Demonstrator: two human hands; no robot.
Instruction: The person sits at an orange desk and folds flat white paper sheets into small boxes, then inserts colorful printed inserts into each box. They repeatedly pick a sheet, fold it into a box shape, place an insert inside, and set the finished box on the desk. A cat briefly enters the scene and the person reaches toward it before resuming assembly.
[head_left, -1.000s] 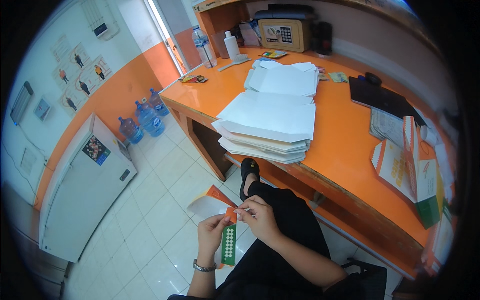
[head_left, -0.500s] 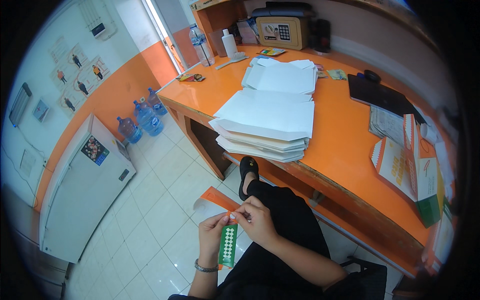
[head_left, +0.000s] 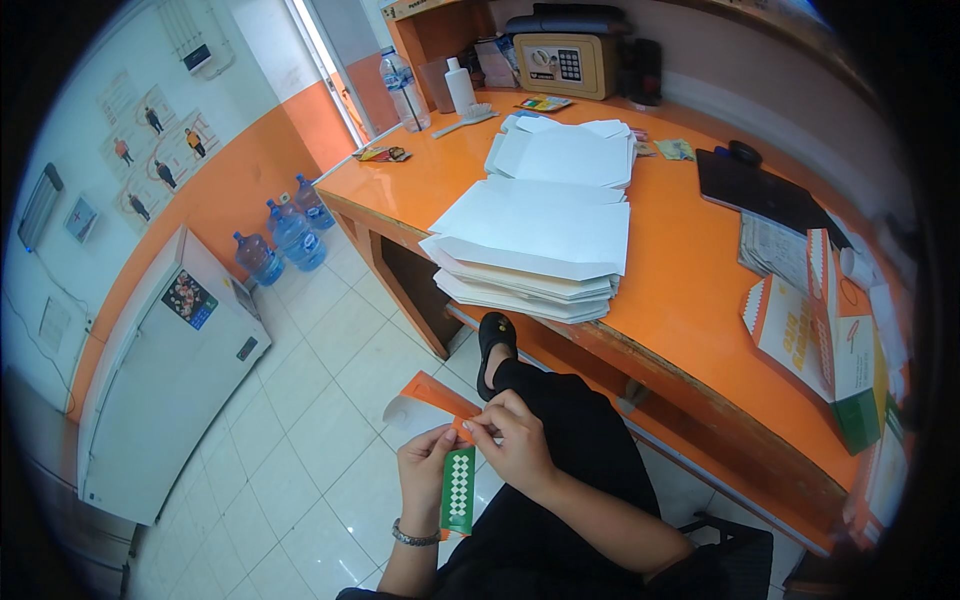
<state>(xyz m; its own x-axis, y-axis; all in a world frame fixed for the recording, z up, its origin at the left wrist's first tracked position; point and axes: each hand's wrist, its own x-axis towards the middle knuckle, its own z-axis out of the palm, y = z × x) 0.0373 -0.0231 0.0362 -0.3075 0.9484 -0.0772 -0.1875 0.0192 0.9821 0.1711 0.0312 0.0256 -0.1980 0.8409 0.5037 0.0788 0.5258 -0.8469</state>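
Note:
A partly folded cardboard box piece (head_left: pixel 459 492), with orange, white and green faces and a pale diamond pattern, is held over my lap. My left hand (head_left: pixel 424 462) grips its left edge, thumb uppermost. With closed fingers, my right hand (head_left: pixel 516 440) pinches the orange fold right beside the left thumb. An orange flap with a white inner side sticks out beyond the hands. My fingers hide part of the fold. On the desk in front lies a stack of flat white box blanks (head_left: pixel 535 225).
The orange desk (head_left: pixel 660 300) carries a folded orange, white and green box (head_left: pixel 800 330), a black laptop (head_left: pixel 765 190), a small safe (head_left: pixel 565 65), a hairbrush (head_left: pixel 466 122) and bottles. A white chest freezer (head_left: pixel 165 390) and blue water jugs (head_left: pixel 297 240) stand on the left.
The orange flap has shifted very slightly to the left. Both hands keep their grip in nearly the same place.

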